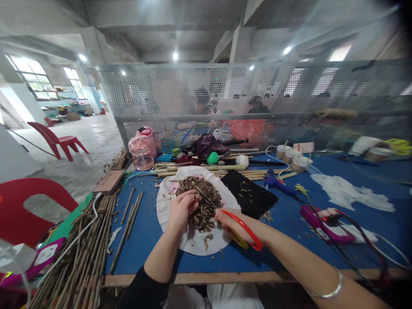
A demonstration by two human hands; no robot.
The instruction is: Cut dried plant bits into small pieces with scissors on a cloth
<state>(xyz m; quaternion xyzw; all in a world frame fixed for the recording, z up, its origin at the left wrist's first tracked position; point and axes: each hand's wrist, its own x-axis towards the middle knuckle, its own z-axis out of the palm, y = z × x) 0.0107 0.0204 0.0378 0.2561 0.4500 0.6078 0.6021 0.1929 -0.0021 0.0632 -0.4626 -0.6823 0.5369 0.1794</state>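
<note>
My left hand is pinched closed over a heap of brown chopped plant bits, holding a small piece I cannot make out. The heap lies on a white cloth spread on the blue table. My right hand grips red-handled scissors, whose blades reach up to the left hand's fingertips. A silver bangle circles my right wrist.
Bundles of thin sticks lie at the table's left edge. A black mat, a blue glue gun, a purple tool, a pink jug and cups stand around. Behind a mesh screen sit other people. Red chairs stand left.
</note>
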